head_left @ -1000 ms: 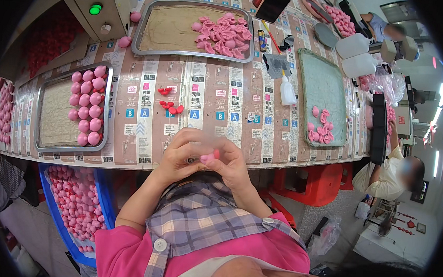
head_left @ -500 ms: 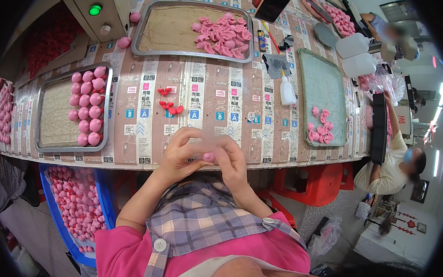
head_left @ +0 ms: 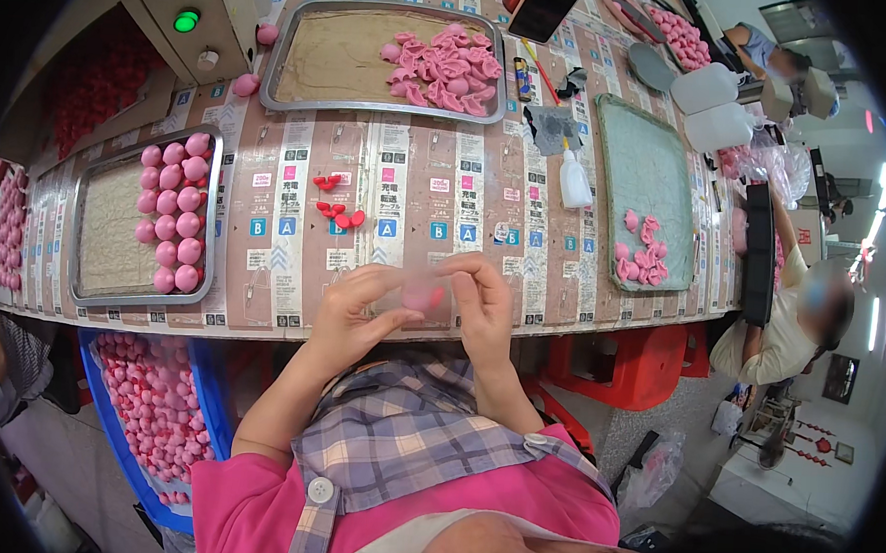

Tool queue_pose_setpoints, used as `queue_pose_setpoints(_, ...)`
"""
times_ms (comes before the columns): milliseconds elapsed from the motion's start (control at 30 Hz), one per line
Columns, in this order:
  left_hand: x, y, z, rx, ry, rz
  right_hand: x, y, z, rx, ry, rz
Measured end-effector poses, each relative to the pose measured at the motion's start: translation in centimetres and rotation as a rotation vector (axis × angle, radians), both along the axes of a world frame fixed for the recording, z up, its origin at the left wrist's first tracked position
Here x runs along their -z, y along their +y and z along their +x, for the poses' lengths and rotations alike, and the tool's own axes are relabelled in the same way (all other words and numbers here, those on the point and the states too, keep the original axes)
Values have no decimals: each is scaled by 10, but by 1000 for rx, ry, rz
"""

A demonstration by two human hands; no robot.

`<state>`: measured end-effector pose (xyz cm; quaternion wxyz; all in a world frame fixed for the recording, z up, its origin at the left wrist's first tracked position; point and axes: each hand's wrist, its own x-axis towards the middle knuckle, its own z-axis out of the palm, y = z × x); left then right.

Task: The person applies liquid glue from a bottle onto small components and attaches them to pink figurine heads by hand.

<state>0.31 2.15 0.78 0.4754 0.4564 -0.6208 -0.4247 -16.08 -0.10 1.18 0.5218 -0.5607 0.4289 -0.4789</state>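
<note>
A small pink ball [head_left: 419,294] with a red spot on its side is between my hands, just above the table's near edge. Its outline is smeared by motion. My left hand [head_left: 353,310] grips it from the left, with the thumb below and the fingers above. Beside it, my right hand [head_left: 484,304] has its thumb and forefinger apart, the forefinger reaching toward the ball's top; that fingertip is blurred. Small red pieces [head_left: 342,215] lie on the table beyond my left hand. To the left, a metal tray [head_left: 76,257] carries rows of pink balls [head_left: 168,202].
Limp pink pieces [head_left: 444,66] fill the right part of a far metal tray [head_left: 284,68]. A greenish tray [head_left: 642,157] at right holds several more. A white squeeze bottle [head_left: 574,181] stands near it. Below left is a blue crate [head_left: 218,405] of pink balls. Co-workers sit at both sides.
My hands have moved slightly apart. The right thumb has drawn away from the ball, and the ball has come up a little, its red spot now showing.
</note>
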Motion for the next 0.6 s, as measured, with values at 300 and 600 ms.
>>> queue_pose_setpoints(300,3,0,1,50,184,107,-27,-1,7,10,398,-379)
queue_pose_setpoints(600,10,3,6,-43,131,38,-10,2,7,-35,235,-235)
